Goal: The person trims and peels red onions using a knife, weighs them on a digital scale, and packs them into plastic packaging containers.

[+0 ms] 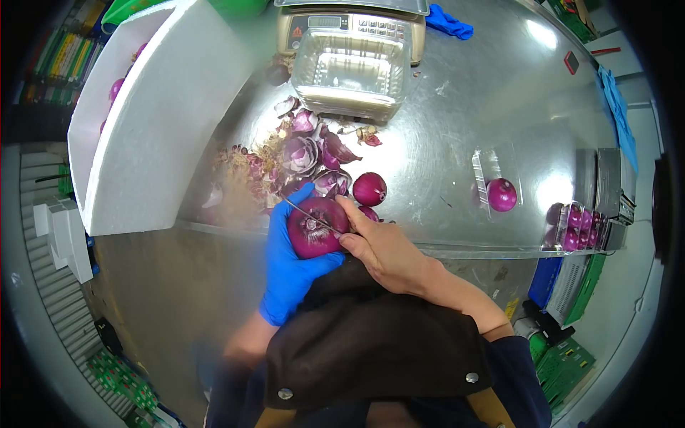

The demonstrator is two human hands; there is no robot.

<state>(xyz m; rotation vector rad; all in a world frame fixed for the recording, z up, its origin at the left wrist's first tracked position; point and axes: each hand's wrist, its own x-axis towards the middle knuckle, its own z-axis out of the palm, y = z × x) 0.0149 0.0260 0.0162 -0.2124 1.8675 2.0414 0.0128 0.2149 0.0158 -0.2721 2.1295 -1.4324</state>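
- Right now, in the lower centre of the frame, the blue-gloved left hand [280, 260] is grasping a large red onion [308, 241], its fingers curling around the side.
- The bare right hand [396, 257] is gripping a small knife [307, 212], whose thin blade is lying across the onion's top.
- Just above the hands, onion peelings [301, 153] are littering the steel table [442, 132], and a smaller onion [369, 189] is sitting beside them.
- At upper centre, a clear tray [349, 78] is standing against a scale [287, 32]; its keypad is showing markings too small to read, and a reddish mark on its panel is staying illegible.
- At right, one onion [502, 195] is resting by a clear container [482, 180]; further right, packed onions [578, 232] are showing through clear plastic.
- At upper left, a white box [160, 135] is holding more onions, its visible side bearing plain white.
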